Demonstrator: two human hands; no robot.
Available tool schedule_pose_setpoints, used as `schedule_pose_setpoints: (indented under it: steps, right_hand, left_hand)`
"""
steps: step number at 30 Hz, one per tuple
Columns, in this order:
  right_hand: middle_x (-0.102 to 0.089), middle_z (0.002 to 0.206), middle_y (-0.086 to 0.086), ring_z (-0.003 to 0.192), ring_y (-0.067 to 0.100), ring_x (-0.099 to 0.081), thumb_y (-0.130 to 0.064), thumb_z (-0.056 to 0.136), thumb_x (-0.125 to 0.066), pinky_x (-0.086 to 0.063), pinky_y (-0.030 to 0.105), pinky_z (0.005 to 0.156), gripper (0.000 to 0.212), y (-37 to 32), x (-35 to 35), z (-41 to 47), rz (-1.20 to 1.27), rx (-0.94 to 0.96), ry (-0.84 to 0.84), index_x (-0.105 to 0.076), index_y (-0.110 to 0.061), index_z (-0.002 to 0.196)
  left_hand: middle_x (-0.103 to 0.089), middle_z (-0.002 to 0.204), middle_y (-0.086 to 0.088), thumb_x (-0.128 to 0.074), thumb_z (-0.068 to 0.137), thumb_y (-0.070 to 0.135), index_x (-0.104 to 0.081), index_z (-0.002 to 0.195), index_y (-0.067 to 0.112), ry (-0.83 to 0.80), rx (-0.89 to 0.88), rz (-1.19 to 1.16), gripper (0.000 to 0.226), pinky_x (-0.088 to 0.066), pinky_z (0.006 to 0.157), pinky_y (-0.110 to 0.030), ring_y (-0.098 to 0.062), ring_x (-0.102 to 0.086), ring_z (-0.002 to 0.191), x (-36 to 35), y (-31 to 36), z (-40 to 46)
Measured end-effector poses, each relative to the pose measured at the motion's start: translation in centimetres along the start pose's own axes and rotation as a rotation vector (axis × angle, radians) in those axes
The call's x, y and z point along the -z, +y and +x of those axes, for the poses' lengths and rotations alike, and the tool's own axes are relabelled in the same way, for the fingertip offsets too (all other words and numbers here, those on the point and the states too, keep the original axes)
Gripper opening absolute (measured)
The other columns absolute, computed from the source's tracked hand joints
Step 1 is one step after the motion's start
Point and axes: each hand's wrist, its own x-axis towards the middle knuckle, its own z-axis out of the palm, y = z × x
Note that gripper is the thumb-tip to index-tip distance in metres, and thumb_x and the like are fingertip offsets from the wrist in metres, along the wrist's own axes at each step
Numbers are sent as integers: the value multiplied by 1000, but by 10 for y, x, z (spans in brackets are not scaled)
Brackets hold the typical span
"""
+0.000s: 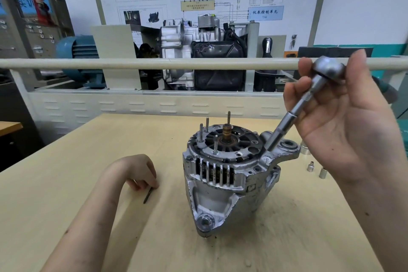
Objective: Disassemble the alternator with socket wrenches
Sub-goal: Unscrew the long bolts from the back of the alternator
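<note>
A silver alternator (229, 174) stands on the wooden table (88, 216) with its shaft and several studs pointing up. My right hand (344, 121) grips a ratchet socket wrench (309, 99) near its head. Its extension slants down and the socket tip sits at the alternator's right top edge. My left hand (141, 172) rests on the table to the left of the alternator, fingers curled down onto the end of a long dark bolt (148, 195) lying there.
Loose sockets (310, 166) stand on the table right of the alternator, under my right hand. A cream rail (154, 63) crosses behind the table, with an engine display (198, 51) and wall charts beyond. A blue motor (77, 51) sits at the back left.
</note>
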Motion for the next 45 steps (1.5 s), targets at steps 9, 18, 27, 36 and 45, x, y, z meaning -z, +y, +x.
schedule_pose_setpoints:
  steps: [9,18,27,36,45]
  right_hand:
    - [-69,72,-4,57,3,-62,-42,71,-49,-54,22,67,35,-2,3,2,7,2,21,-67,-19,51]
    - [-69,72,-3,55,4,-61,-41,70,-50,-54,22,66,34,-4,2,2,30,0,33,-67,-18,52]
    - [-68,71,-4,55,3,-59,-42,74,-48,-53,21,67,37,-6,2,3,7,12,13,-64,-19,50]
    - [-68,71,-2,55,5,-59,-41,81,-46,-53,21,67,43,-8,1,2,45,-4,51,-63,-19,49]
    - [-68,69,0,54,7,-59,-38,68,-51,-54,22,67,31,-6,-4,-7,46,-47,-54,-64,-16,51]
  left_hand:
    - [-60,74,-2,-70,80,28,-57,93,12,14,23,-27,25,-51,55,-21,-12,-57,61,1,2,-5]
    - [-63,78,-5,-54,90,39,-57,85,13,585,-357,-349,26,-47,63,-31,-19,-59,72,1,30,-16]
    - [-72,88,-4,-49,83,30,-75,83,18,53,-561,-1173,28,-52,53,-18,-14,-69,68,-38,95,-50]
    - [-73,85,-8,-40,93,20,-72,87,14,120,-569,-1239,33,-55,64,-24,-19,-69,76,-49,94,-56]
    - [-59,99,9,-43,95,33,-53,102,23,533,-474,-1041,16,-38,63,-19,-3,-55,88,-67,65,-86]
